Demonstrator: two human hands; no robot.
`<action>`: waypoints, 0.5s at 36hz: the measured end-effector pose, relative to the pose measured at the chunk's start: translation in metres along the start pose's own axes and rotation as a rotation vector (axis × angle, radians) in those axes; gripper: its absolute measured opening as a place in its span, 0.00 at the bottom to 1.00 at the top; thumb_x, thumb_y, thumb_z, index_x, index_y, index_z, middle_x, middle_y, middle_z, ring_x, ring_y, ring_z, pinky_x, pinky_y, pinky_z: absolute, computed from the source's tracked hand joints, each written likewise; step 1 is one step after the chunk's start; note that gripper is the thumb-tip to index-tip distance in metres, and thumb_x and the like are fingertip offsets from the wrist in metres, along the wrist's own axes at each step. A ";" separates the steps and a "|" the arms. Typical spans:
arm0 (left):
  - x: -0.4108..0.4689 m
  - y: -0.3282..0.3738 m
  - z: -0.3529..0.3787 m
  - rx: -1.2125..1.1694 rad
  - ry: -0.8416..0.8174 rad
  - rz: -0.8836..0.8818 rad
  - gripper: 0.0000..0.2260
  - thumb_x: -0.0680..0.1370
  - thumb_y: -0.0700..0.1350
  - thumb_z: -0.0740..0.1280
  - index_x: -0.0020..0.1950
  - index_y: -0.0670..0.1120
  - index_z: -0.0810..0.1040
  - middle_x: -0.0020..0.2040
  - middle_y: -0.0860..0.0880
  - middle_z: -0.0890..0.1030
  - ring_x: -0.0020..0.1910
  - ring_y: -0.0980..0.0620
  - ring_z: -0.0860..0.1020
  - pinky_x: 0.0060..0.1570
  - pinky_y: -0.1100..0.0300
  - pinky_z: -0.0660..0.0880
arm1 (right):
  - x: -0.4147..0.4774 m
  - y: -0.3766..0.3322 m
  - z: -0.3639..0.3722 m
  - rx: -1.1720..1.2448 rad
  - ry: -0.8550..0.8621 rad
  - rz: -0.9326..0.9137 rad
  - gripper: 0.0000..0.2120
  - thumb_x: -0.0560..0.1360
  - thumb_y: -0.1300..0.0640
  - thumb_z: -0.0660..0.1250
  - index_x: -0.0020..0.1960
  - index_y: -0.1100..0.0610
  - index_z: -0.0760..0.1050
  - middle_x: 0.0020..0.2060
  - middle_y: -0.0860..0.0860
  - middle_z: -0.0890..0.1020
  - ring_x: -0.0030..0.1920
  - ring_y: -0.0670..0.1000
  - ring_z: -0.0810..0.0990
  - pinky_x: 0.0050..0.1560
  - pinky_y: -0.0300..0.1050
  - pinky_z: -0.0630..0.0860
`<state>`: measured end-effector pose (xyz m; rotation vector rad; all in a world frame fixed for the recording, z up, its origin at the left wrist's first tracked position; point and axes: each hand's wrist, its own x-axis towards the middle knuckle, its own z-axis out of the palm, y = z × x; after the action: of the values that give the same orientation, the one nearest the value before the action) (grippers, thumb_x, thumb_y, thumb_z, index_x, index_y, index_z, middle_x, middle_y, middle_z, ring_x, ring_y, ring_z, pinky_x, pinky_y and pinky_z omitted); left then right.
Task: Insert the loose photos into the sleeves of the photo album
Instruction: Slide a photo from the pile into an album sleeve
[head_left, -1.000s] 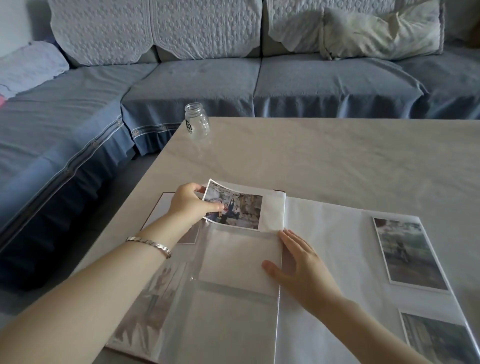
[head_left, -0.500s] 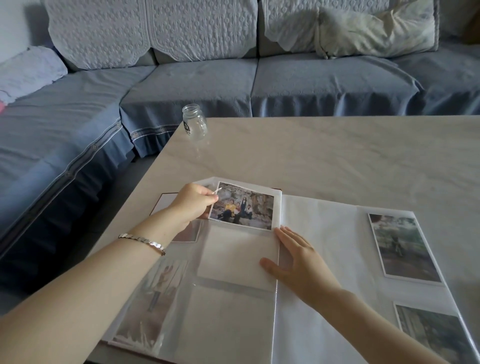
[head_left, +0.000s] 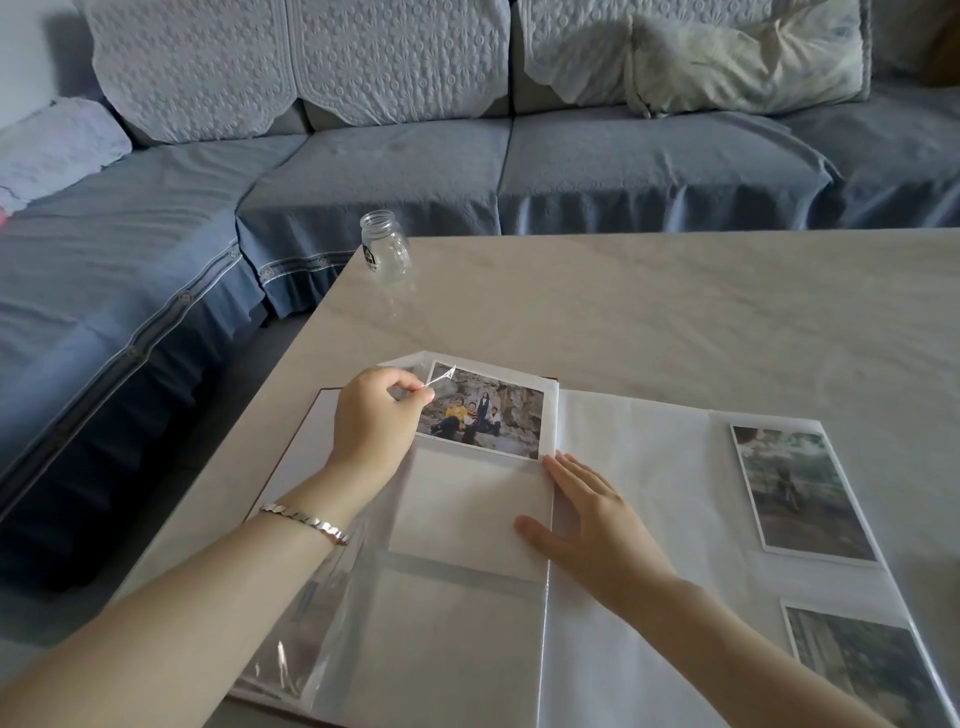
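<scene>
1. The left hand (head_left: 375, 415) has let go of the group photo (head_left: 485, 415). Its thumb and forefinger now pinch the corner of the clear sleeve film (head_left: 442, 375), lifted just past the fingertips.
2. A second ago that photo lay tilted, its left edge gripped by this hand. Now it sits level at the top of the left page, right beside the left hand's knuckles and just beyond the right hand's fingertips.
3. The right hand (head_left: 587, 519) stays flat and relaxed, fingers straight, pressing the left page of the photo album (head_left: 665, 447) by the spine. It has barely shifted.
4. The bracelet (head_left: 306, 522) sits on the left wrist.
5. Well right of the right hand, the upper sleeved photo (head_left: 800, 493) and lower sleeved photo (head_left: 857, 670) lie in the right page, as before.
6. Far beyond the left hand, the glass jar (head_left: 387, 249) stands upright at the corner of the tabletop (head_left: 675, 312), unmoved.
</scene>
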<state>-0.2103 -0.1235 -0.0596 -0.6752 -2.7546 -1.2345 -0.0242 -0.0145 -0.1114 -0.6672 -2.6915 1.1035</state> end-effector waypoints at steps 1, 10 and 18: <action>-0.001 -0.001 0.000 -0.002 0.004 0.022 0.02 0.73 0.41 0.71 0.40 0.44 0.81 0.41 0.53 0.80 0.42 0.55 0.75 0.38 0.64 0.65 | 0.000 0.000 0.000 0.002 -0.001 -0.001 0.36 0.73 0.42 0.66 0.75 0.52 0.57 0.74 0.46 0.58 0.74 0.41 0.52 0.63 0.24 0.41; -0.004 -0.001 0.001 -0.062 0.010 0.106 0.07 0.74 0.42 0.70 0.37 0.49 0.74 0.35 0.57 0.77 0.36 0.60 0.76 0.36 0.66 0.69 | -0.001 0.002 0.000 0.019 -0.001 -0.010 0.37 0.73 0.42 0.66 0.75 0.53 0.55 0.74 0.46 0.60 0.74 0.42 0.53 0.65 0.24 0.44; -0.001 0.001 0.000 -0.077 -0.021 0.080 0.08 0.73 0.39 0.69 0.36 0.47 0.74 0.34 0.55 0.77 0.35 0.55 0.76 0.34 0.66 0.69 | -0.001 0.002 -0.004 0.139 0.013 0.056 0.38 0.69 0.44 0.72 0.73 0.50 0.58 0.66 0.44 0.69 0.66 0.44 0.66 0.55 0.27 0.57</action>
<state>-0.2085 -0.1230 -0.0590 -0.8017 -2.6795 -1.3307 -0.0214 -0.0111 -0.1103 -0.7274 -2.5702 1.2819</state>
